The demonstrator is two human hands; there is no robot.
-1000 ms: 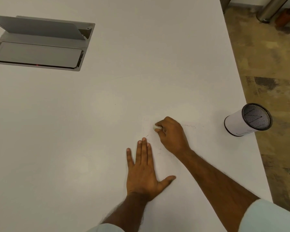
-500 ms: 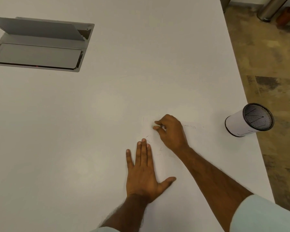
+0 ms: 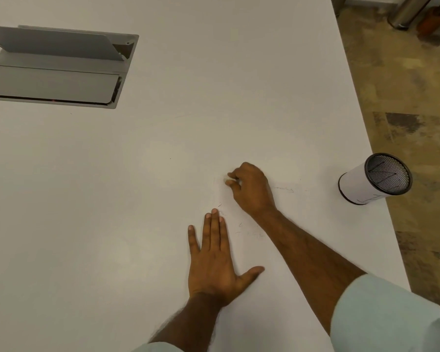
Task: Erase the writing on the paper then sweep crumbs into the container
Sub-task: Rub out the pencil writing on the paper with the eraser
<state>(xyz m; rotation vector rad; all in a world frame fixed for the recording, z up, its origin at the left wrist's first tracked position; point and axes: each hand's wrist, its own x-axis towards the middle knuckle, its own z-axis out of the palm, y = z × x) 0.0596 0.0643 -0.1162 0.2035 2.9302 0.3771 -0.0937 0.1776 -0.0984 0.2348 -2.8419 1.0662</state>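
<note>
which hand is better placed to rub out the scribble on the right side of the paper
Right. The right hand pinches the eraser and sits beside that scribble; the left hand lies flat, pinning the paper.

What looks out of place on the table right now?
Only the container, which sits close to the right edge of the table; a careless sweep might knock it off. Otherwise the left hand lies flat on the paper and the right hand pinches a small eraser.

The writing point(image 3: 285, 189) on the paper point(image 3: 299, 208) is too faint to read
</note>
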